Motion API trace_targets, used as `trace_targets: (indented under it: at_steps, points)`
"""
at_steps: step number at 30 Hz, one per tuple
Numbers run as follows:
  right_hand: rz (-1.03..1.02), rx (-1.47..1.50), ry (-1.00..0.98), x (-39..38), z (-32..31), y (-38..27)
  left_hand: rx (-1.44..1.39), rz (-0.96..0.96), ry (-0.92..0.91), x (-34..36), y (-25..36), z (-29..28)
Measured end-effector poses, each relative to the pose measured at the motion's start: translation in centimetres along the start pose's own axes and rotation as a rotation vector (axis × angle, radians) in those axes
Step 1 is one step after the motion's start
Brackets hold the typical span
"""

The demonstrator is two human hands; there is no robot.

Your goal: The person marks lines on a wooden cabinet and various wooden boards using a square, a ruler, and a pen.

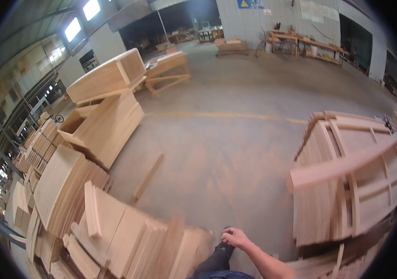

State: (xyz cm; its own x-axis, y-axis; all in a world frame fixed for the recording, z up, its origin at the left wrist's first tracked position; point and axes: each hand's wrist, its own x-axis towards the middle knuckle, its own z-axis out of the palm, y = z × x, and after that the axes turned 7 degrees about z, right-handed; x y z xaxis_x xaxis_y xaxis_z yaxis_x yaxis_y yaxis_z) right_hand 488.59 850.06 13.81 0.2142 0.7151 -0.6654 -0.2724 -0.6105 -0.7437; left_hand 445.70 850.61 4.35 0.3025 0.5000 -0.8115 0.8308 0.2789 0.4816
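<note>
Bare right forearm (269,261) leads to the right hand (236,237), fingers curled in, any grip undeterminable, just right of the pale board stack (123,223), with one loose wooden strip (149,177) on the floor (235,149) beyond that stack.

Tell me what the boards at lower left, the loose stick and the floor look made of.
Boards: wood, apparently unpainted; pale tan and dull, solid or veneered unclear.
Stick: likely bare wood, being brown without visible shine.
Floor: probably concrete, smooth and grey with orange-brown patches.
</note>
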Motion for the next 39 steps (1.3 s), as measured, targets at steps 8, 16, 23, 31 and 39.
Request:
trace_targets:
  at_steps: [8, 16, 23, 31, 39]
  points:
    - [0.084, 0.009, 0.02, 22.8, -13.7, -17.0, -0.021, 0.412, 0.344, 25.2, 32.5, -21.0]
    - [0.448, 0.1, 0.079, 48.4, -26.0, -26.4, -0.149, 0.518, 0.509, 47.1, 53.1, -37.5]
    - [0.281, 0.072, 0.11, 75.2, -35.7, -58.4, -0.078, -0.043, 0.204, 57.9, 63.3, -40.8]
    - [0.221, 0.101, -0.015, 106.2, -35.0, -83.7, -0.288, -0.299, 0.288, 71.8, 72.3, -55.1]
    - [0.443, -0.196, -0.199, 122.4, -34.9, -98.3, -0.519, 0.097, 0.596, 97.0, 98.9, -81.2]
